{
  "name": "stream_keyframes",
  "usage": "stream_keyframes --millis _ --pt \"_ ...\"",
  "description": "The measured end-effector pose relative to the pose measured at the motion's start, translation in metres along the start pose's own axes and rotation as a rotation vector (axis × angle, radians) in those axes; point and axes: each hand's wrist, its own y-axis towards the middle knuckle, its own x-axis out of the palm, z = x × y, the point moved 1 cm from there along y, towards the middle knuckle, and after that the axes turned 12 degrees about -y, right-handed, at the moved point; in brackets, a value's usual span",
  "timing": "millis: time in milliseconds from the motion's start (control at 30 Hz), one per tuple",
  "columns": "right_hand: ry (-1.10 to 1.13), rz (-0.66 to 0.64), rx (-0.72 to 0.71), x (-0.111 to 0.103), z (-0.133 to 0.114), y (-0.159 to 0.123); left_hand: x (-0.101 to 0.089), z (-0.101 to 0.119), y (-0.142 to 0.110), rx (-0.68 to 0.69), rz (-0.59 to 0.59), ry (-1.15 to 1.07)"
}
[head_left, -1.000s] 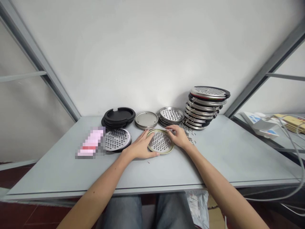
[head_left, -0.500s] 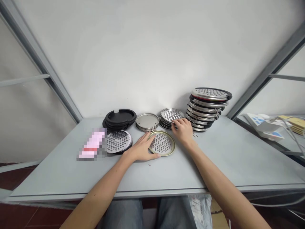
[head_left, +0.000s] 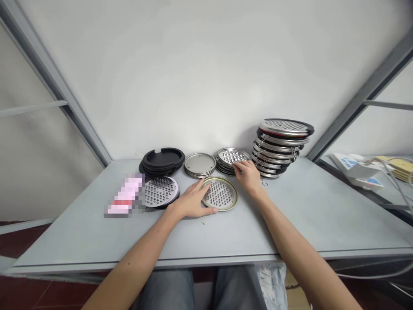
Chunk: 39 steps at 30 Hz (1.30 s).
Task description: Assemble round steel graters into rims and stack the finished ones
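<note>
A round metal grater [head_left: 220, 195] with a gold-toned rim lies flat on the table in front of me. My left hand [head_left: 192, 201] holds it by the left side of its rim, thumb at the front edge and fingers stretched toward the back. Behind it and to the right stands a stack of round graters [head_left: 232, 156]. Bent fingers of my right hand [head_left: 248, 174] are closed at the front right rim of the top grater there; the fingertips are partly hidden.
Plain metal discs [head_left: 199, 163] are stacked behind my left hand. Black notched rings [head_left: 163, 160] and grater plates [head_left: 160, 192] sit further left, beside a blurred pink item [head_left: 125, 196]. A tall pile of graters [head_left: 279, 148] with wire clips rises at the right, with a small metal ring [head_left: 264, 184] before it.
Very little differs. My right hand has shifted slightly at the rim of the grater stack, while my left hand stays on the gold-rimmed grater.
</note>
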Motion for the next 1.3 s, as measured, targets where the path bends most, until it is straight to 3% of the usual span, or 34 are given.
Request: stream_keyframes --millis 367,567,700,800,967,1100,1167,1300 --pt "0.148 0.321 0.068 -0.006 0.010 0.004 -0.002 0.005 0.001 0.023 0.019 0.017" --pt "0.170 0.419 0.080 -0.020 -0.004 0.003 0.001 0.000 0.003 0.063 0.032 0.021" --pt "0.264 0.460 0.099 -0.035 -0.017 0.003 0.003 -0.004 0.004 0.096 0.101 -0.029" --pt "0.448 0.476 0.190 -0.046 -0.021 0.004 0.008 0.001 0.006 0.163 0.246 -0.026" --pt "0.962 0.288 0.494 -0.045 -0.015 0.011 0.019 0.011 0.014 0.249 0.634 -0.008" --pt "1.407 -0.075 0.601 -0.038 -0.010 0.012 0.013 0.012 0.014 0.284 0.970 0.052" --pt "1.533 -0.256 0.607 -0.035 -0.011 0.010 0.008 0.012 0.012 0.333 0.976 0.091" --pt "1.518 -0.433 0.596 -0.029 -0.012 0.004 0.007 0.014 0.011 0.338 0.795 0.132"
